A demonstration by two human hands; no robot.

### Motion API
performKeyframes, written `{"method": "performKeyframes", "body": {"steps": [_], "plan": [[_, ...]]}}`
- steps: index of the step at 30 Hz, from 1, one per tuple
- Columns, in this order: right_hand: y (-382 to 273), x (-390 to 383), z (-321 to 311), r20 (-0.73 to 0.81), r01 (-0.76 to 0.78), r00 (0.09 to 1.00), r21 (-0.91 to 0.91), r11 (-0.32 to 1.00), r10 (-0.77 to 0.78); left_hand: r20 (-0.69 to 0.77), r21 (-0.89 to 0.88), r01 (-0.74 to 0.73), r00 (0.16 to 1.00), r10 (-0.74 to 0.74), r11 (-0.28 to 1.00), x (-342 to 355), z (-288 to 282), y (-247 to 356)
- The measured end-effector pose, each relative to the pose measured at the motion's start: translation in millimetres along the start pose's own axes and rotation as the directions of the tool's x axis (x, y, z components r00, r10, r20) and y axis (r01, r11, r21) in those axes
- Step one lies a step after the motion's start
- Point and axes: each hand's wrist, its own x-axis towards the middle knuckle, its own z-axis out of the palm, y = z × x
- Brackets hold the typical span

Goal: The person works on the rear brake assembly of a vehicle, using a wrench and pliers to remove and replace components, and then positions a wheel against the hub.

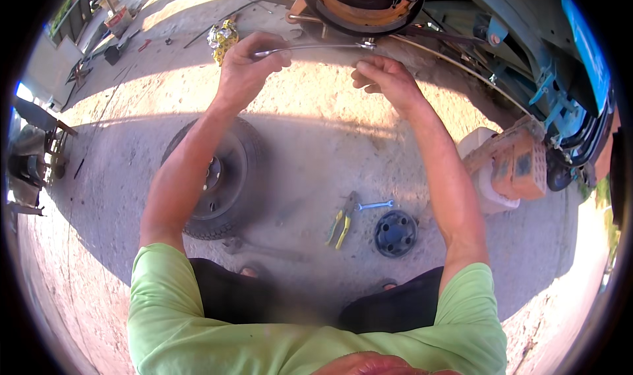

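My left hand is wrapped round the handle end of a long, thin metal wrench. The wrench runs level to the right, its head meeting a small fitting just under the round brake assembly. That assembly has a dark rim, orange-brown curved shoes and coil springs. Close below the wrench head is my right hand, its fingers curled in. Whatever those fingers may hold is hidden. Behind my left hand sits a yellow and silver crumpled bundle.
A wheel with tyre lies beneath my left forearm. On the concrete are yellow-handled pliers, an open-end spanner and a dark round hub cover. Bricks stand stacked at right, below the blue vehicle body.
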Motion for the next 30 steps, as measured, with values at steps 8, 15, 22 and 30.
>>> {"method": "performKeyframes", "body": {"steps": [8, 15, 22, 30], "plan": [[17.7, -11.4, -34.3, -0.158, -0.076, 0.983, 0.132, 0.988, 0.096, -0.116, 0.331, -0.063, 0.988, 0.107, 0.941, 3.9, 76.1, -101.0], [52.3, -27.3, -110.7, -0.406, -0.077, 0.897, 0.252, 0.965, 0.177, 0.201, -0.46, 0.36, 0.933, -0.3, 0.811, -0.7, 217.4, -69.6], [90.0, -34.3, -145.9, -0.378, -0.113, 0.879, 0.43, 0.896, 0.292, 0.528, -0.733, 0.562, 0.825, -0.201, 0.383, -17.8, 227.4, 63.7], [96.7, -18.8, -125.2, -0.356, -0.198, 0.883, 0.309, 0.93, 0.306, 0.558, -0.496, 0.726, 0.687, -0.466, 0.477, -22.8, 67.1, 85.2]]}}
